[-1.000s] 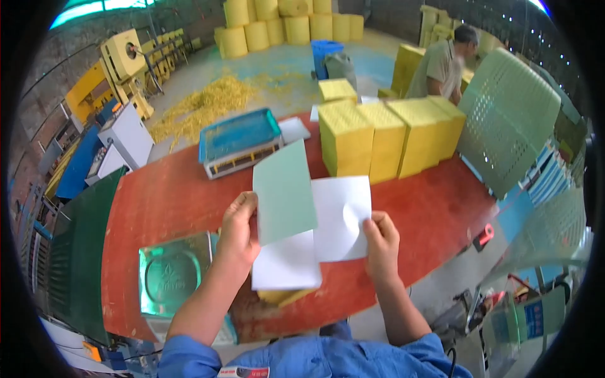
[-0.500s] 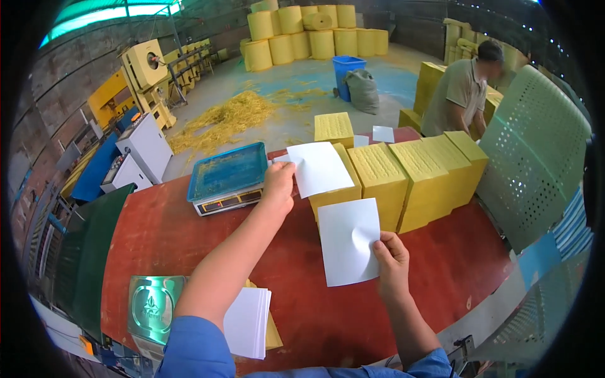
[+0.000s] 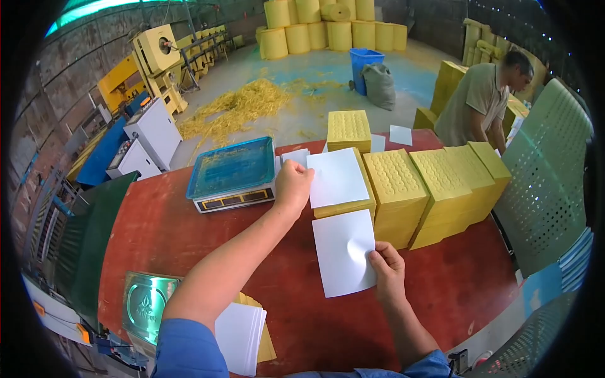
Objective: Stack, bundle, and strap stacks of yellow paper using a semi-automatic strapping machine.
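My left hand [image 3: 294, 187] pinches the left edge of a white sheet [image 3: 340, 177], which lies over the top of the nearest left stack of yellow paper [image 3: 343, 209]. My right hand [image 3: 389, 269] grips a second white sheet [image 3: 341, 253] by its right edge, thumb on top. That sheet is slightly buckled near the thumb and hangs above the red table [image 3: 296, 271], in front of the stack. Further yellow stacks [image 3: 396, 189] with embossed tops stand to the right. By my left forearm lies a pile of white sheets [image 3: 241, 337] on yellow paper.
A scale with a blue tray [image 3: 232, 169] stands left of the stacks. Near the table's left front is a shiny square metal plate [image 3: 149, 307]. A perforated panel [image 3: 542, 183] borders the right side. Beyond the table, a co-worker [image 3: 482, 101] bends over more yellow stacks.
The left sheet has come to rest squarer over the yellow stack's top. My right hand's sheet has shifted slightly down and left. The whole view has turned a little.
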The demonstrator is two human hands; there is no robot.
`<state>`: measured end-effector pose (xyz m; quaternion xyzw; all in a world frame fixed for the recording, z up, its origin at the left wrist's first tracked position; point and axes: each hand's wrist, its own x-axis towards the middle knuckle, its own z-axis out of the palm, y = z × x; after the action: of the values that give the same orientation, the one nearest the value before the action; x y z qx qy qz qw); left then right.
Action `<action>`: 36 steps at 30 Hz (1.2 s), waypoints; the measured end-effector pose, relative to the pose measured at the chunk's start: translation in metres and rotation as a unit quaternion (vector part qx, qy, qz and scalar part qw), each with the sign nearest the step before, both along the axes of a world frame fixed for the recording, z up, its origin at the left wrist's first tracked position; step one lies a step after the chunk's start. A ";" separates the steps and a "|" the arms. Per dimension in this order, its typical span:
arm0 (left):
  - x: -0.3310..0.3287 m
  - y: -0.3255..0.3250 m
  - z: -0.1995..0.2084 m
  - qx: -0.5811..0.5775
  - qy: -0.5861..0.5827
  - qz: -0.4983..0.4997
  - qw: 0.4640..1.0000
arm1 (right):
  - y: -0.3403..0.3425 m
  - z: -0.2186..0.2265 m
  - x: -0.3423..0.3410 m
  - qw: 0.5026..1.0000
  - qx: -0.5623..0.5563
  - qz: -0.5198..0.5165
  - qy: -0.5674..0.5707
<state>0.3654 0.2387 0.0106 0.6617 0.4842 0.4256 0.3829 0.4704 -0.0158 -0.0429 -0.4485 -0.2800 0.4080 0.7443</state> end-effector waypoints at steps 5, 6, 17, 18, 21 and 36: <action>-0.004 -0.009 0.033 0.305 0.220 0.023 0.926 | -0.012 -0.020 0.015 1.000 -0.019 0.010 0.000; 0.000 -0.015 0.049 0.264 0.236 0.002 0.935 | -0.016 -0.024 0.020 0.999 -0.019 0.026 -0.016; 0.042 0.005 0.010 0.416 0.275 -0.201 0.843 | 0.010 -0.055 0.018 0.985 0.060 -0.077 -0.145; 0.045 0.006 0.009 0.375 0.287 -0.240 0.848 | 0.010 -0.058 0.017 0.981 0.025 -0.100 -0.166; 0.044 0.013 0.010 0.330 0.303 -0.301 0.842 | 0.015 -0.054 0.011 0.939 -0.012 -0.149 -0.311; 0.019 -0.042 -0.002 0.361 0.266 -0.308 0.839 | -0.025 -0.082 -0.001 0.991 0.016 -0.082 -0.103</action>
<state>0.3842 0.1971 0.0083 0.9557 0.1512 0.2378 0.0845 0.4689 -0.0407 -0.1244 -0.4976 -0.3235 0.2929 0.7496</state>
